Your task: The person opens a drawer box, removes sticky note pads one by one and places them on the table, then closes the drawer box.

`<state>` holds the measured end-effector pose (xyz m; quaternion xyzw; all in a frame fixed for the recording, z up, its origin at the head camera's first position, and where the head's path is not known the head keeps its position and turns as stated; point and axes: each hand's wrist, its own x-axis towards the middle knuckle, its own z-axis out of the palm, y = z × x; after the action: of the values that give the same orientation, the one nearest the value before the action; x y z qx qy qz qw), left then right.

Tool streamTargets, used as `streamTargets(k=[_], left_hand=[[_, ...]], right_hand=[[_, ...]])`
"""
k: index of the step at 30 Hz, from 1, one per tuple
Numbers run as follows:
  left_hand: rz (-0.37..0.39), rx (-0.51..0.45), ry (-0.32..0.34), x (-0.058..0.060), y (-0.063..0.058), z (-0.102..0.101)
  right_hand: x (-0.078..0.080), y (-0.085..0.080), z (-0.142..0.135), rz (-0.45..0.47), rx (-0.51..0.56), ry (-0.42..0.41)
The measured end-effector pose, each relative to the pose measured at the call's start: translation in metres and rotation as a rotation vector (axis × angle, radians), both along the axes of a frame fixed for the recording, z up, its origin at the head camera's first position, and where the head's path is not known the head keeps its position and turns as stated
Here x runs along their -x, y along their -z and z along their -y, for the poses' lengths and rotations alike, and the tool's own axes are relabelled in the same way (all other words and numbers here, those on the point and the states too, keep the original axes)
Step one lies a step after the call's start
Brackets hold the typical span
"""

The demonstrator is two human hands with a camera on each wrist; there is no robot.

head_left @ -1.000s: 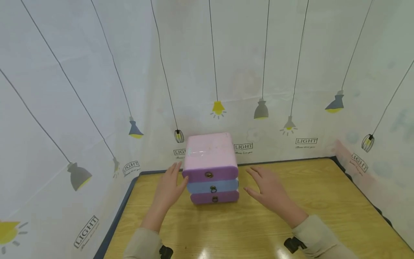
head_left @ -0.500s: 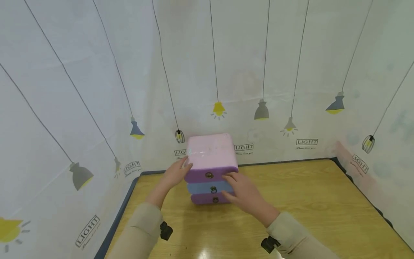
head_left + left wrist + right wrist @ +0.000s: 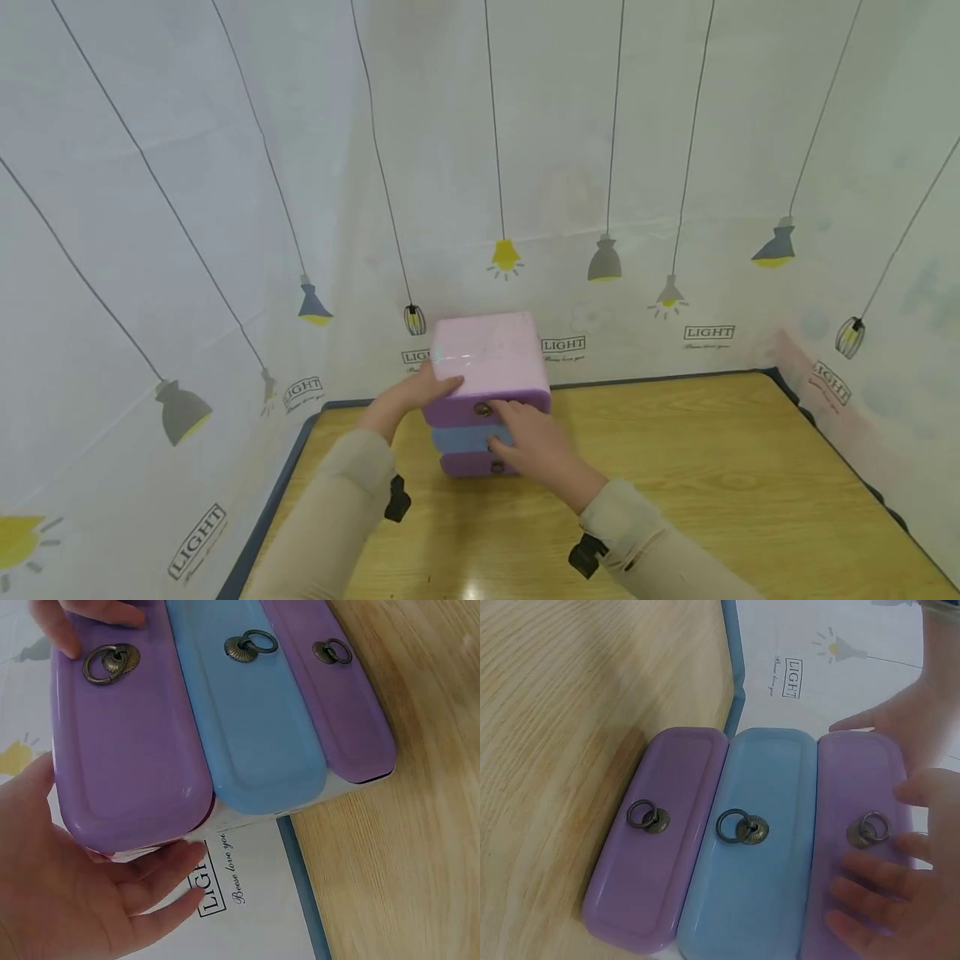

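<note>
A small drawer box (image 3: 491, 354) with a pink top stands on the table. Its front has an upper purple drawer (image 3: 135, 742), a blue drawer (image 3: 247, 727) and a lower purple drawer (image 3: 660, 772), each with a bronze ring pull. My left hand (image 3: 423, 385) grips the box's upper left corner, thumb over the top and fingers curled against its side. In front of the upper drawer is my right hand (image 3: 536, 446), its fingertips close around that drawer's ring pull (image 3: 876, 823). Its lower fingers lie loosely spread before the purple front.
The wooden table (image 3: 712, 467) spreads out in front and to the right of the box. Right behind the box rises a white wall covering (image 3: 555, 167) printed with hanging lamps. A dark edging (image 3: 288, 467) runs along the table's left side.
Both hands have come in from beside the box. The left has taken hold of its upper left corner; the right has moved left across the front to the upper ring pull. The drawers look unmoved.
</note>
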<state>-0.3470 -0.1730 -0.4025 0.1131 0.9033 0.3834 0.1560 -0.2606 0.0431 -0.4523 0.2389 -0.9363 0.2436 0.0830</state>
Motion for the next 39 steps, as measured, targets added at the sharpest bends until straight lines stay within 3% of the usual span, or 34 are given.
streamTargets(k=[7,11,14,19,28,33,39], left_hand=[[0.167,-0.026,-0.163,0.005,-0.003,-0.011],[0.203,0.057,-0.207,0.006,-0.002,-0.010],[0.209,0.100,-0.219,0.008,-0.001,-0.008],[0.177,0.056,-0.204,0.014,0.000,-0.007],[0.237,0.032,-0.226,0.018,0.001,-0.005],[0.280,-0.039,-0.213,0.015,0.000,-0.001],[0.231,-0.002,-0.193,0.011,0.001,-0.001]], right_hand=[[0.006,-0.001,0.009,-0.010,0.031,0.033],[0.006,0.001,0.014,-0.027,0.029,0.050],[0.008,0.003,0.015,-0.076,0.011,0.050],[0.013,0.003,0.015,-0.134,-0.040,0.035],[0.018,0.003,0.017,-0.054,-0.084,0.005],[0.016,0.005,0.020,-0.101,-0.147,-0.012],[0.009,0.007,0.017,-0.091,-0.163,-0.094]])
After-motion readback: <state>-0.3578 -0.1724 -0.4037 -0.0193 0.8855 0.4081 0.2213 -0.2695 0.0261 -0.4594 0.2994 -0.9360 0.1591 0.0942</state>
